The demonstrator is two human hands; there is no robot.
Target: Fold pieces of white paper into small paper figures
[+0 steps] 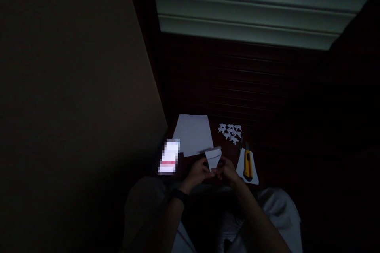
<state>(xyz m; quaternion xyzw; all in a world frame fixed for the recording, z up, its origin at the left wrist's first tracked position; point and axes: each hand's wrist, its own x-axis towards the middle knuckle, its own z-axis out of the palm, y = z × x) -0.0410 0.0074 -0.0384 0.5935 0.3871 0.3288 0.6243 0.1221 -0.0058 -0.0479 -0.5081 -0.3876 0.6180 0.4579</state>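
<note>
A small piece of folded white paper (213, 159) is held between my two hands, over the near part of a dark table. My left hand (198, 173) grips its left and lower edge, the thumb near the bottom tip. On the right side my right hand (228, 170) pinches the same paper, fingers closed close to its lower point. A crease runs across the paper's upper part. Dim light hides the finer folds and some of my fingers.
Behind my hands lies a white paper sheet (192, 134). Left of them is a lit, blurred screen (169, 158). Several small folded paper pieces (230, 131) sit at the back right. A yellow utility knife (248, 165) rests on white paper (254, 178) at the right.
</note>
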